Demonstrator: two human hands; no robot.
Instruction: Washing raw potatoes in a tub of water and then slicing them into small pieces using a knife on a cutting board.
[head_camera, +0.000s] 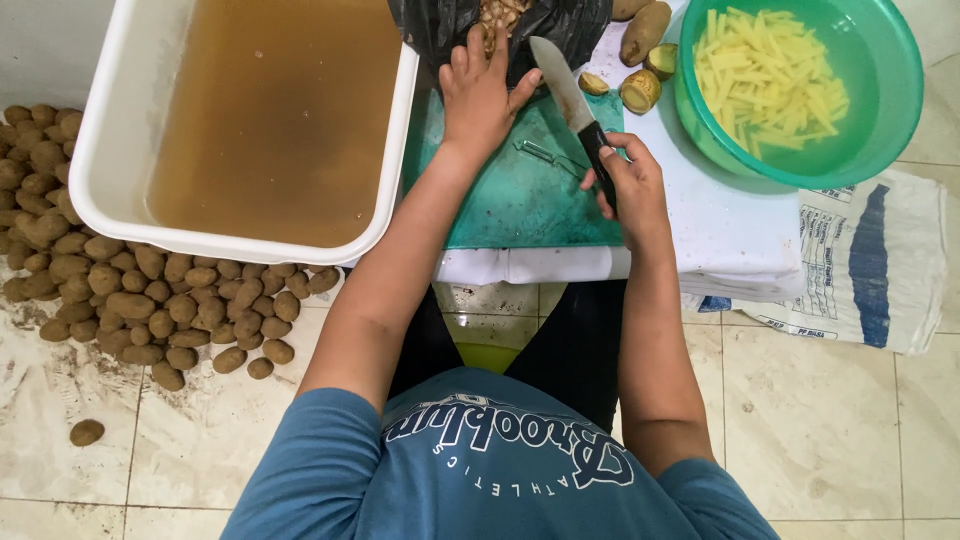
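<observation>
Left hand (480, 95) flat, fingers spread, at black bag (560, 25) edge, 12 o'clock. Right hand (630, 185) grip pinching knife (570, 100), blade toward 11. Peeler (545, 155) between; green bowl (870, 140) at 2.

The knife (562, 85) blade is shiny metal. The green bowl (890, 110) is smooth, glossy plastic. The potatoes (150, 300) look rough.

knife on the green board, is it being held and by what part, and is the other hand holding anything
The right hand holds the knife by its black handle, blade pointing away. The left hand holds nothing; it rests open at the black bag.
</observation>
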